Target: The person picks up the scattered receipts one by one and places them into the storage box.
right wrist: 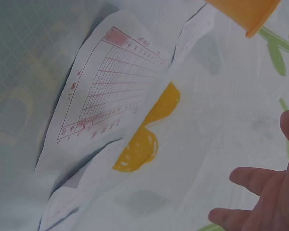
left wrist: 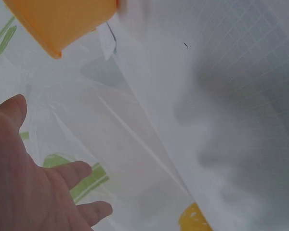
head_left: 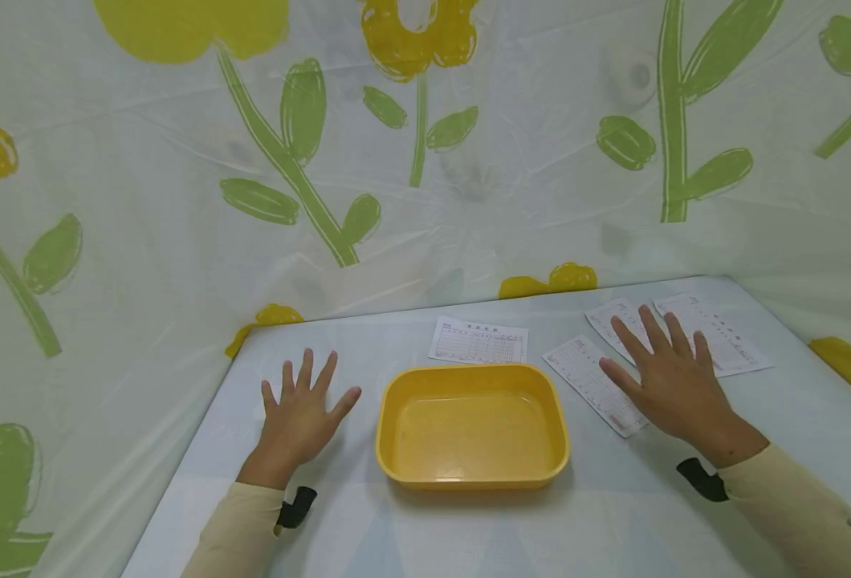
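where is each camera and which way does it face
Head: head-worn, facing forward and down at the yellow tray; left hand, right hand, sleeves show.
Left wrist: worn there, facing the table edge; part of that hand shows.
Right wrist: worn there, facing paper slips; part of that hand shows.
Both wrist views share the tray.

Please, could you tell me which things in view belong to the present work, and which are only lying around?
Probably the work, being nearest the spread fingers:
yellow plastic tray
printed paper forms

Probably only surroundings:
flower-print sheet
pale tabletop
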Tool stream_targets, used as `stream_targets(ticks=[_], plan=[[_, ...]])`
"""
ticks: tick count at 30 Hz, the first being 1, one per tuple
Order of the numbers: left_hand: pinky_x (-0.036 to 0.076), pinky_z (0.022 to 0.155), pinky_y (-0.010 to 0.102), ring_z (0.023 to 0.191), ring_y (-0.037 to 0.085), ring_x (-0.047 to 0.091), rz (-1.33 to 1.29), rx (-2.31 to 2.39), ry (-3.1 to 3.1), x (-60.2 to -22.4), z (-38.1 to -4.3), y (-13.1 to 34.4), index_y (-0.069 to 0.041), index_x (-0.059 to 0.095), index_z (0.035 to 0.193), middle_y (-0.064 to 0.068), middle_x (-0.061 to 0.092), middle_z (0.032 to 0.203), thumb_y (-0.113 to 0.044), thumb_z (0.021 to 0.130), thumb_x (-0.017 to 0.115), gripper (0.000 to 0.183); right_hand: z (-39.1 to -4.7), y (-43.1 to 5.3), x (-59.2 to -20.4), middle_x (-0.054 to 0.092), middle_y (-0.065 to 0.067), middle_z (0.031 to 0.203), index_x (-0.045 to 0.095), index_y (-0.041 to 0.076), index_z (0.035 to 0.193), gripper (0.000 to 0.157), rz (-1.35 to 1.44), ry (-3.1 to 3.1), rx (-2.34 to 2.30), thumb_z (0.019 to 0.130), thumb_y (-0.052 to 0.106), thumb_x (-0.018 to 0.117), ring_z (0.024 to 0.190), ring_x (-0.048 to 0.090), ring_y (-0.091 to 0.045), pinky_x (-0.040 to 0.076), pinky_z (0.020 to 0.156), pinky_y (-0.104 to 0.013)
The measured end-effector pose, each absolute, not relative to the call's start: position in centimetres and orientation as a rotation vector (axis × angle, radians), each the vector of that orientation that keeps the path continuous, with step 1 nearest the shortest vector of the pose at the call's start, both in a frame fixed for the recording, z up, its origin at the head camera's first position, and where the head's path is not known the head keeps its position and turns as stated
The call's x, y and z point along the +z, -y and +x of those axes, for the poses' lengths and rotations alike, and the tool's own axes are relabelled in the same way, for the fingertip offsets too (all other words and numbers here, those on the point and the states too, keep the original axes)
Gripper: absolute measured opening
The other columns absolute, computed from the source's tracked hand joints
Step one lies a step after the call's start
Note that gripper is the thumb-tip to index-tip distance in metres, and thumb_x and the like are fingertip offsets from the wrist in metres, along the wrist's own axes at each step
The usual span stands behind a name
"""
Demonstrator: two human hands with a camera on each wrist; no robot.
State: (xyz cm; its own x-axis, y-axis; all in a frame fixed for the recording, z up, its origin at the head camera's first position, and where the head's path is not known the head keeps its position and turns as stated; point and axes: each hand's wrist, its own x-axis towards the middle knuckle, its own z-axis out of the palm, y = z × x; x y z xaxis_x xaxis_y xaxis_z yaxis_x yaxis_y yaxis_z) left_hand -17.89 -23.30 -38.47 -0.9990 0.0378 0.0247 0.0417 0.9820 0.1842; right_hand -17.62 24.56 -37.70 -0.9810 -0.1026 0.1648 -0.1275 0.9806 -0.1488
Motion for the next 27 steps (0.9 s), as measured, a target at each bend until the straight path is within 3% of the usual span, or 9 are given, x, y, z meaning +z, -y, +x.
stream_targets(ticks=[10,13,15,18,22,27], plan=[[-0.003,0.111,0.076,0.15,0.053,0.005,-0.057,-0.306,3.089,-38.7,-17.6,23.1,-0.02,0.021,0.16,0.023,0.01,0.166,-0.071,0.097,0.034,0.082,-17.4,-24.1,-37.8,0.01,-0.03,0.163,0.024,0.014,0.159,0.079,0.182,2.984,0.258,0.099,0.063,0.04,0.146,0.008,-0.057,0.001,0.112,-0.075],[0.013,0.115,0.071,0.149,0.046,0.024,-0.07,-0.396,3.054,-38.9,-17.6,22.8,-0.017,0.031,0.157,0.02,0.028,0.162,-0.062,0.1,0.04,0.073,-17.3,-23.9,-37.6,0.022,-0.03,0.16,0.03,0.011,0.156,0.075,0.196,2.987,0.275,0.1,0.058,0.045,0.143,0.019,-0.055,0.012,0.113,-0.073],[0.03,0.111,0.065,0.14,0.04,0.042,-0.068,-0.538,3.041,-39.0,-17.6,22.4,-0.017,0.04,0.153,0.017,0.044,0.154,-0.06,0.102,0.04,0.067,-17.3,-23.7,-37.4,0.033,-0.03,0.154,0.038,0.008,0.152,0.068,0.207,2.98,0.314,0.101,0.051,0.05,0.138,0.03,-0.053,0.024,0.11,-0.071],[0.051,0.094,0.051,0.115,0.029,0.064,-0.058,-0.847,3.021,-39.5,-17.6,21.6,-0.02,0.05,0.145,0.01,0.063,0.134,-0.057,0.103,0.04,0.057,-17.2,-23.3,-37.1,0.047,-0.028,0.144,0.048,0.006,0.145,0.057,0.203,2.975,0.401,0.101,0.041,0.055,0.131,0.042,-0.05,0.036,0.104,-0.068],[0.053,0.073,0.033,0.085,0.015,0.067,-0.069,-1.252,2.996,-40.4,-17.5,20.5,-0.021,0.056,0.139,0.004,0.069,0.115,-0.05,0.104,0.044,0.046,-17.2,-23.1,-37.3,0.052,-0.028,0.139,0.053,0.004,0.14,0.05,0.171,2.981,0.512,0.1,0.036,0.056,0.127,0.046,-0.049,0.04,0.101,-0.067],[0.05,0.063,0.028,0.071,0.015,0.063,-0.136,-1.479,2.992,-41.2,-17.4,19.7,-0.017,0.056,0.137,0.006,0.068,0.107,-0.036,0.105,0.049,0.038,-17.3,-23.6,-38.1,0.051,-0.03,0.138,0.053,0.003,0.14,0.052,0.177,3.023,0.524,0.099,0.035,0.058,0.124,0.047,-0.05,0.041,0.098,-0.068]])
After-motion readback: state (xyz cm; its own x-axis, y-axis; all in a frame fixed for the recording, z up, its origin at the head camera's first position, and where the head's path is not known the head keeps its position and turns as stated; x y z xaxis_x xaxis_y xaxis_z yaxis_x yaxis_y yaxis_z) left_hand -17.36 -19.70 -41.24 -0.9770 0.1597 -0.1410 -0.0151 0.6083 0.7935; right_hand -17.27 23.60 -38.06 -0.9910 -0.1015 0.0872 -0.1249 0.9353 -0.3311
